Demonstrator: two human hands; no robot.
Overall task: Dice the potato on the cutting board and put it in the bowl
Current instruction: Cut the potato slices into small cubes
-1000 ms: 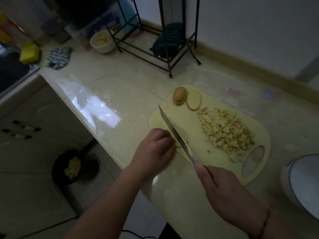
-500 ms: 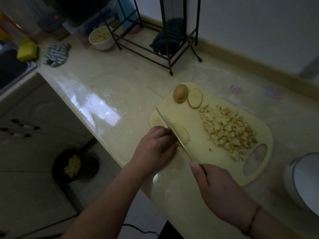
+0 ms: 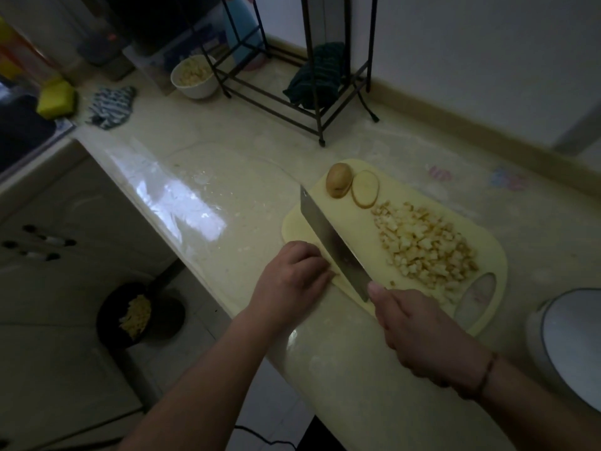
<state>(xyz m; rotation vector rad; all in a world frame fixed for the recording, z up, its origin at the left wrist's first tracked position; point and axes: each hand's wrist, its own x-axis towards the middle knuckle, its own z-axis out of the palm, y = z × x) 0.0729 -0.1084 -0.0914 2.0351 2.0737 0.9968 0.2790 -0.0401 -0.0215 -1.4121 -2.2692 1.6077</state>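
Note:
A pale yellow cutting board [image 3: 387, 187] lies on the counter. A potato end piece [image 3: 338, 180] and a round slice [image 3: 366, 188] sit at its far corner, and a heap of diced potato [image 3: 426, 245] covers its right half. My right hand [image 3: 419, 333] grips the handle of a cleaver [image 3: 331, 242], whose blade slants across the board's left side. My left hand [image 3: 292, 278] has curled fingers pressing down a potato slice at the board's near left edge, right against the blade; the slice is almost hidden. A white bowl [image 3: 195, 76] with diced potato stands far back left.
A black wire rack [image 3: 292, 102] with a dark cloth stands behind the board. A striped cloth [image 3: 110, 105] and yellow sponge [image 3: 57, 99] lie by the sink at far left. A white lidded pot [image 3: 569, 343] sits at right. A black pan [image 3: 140, 314] rests on the floor below.
The cleaver's flat side has tilted into view and shifted left against my left fingers. The potato slice seen beside the blade earlier is now mostly covered by hand and blade.

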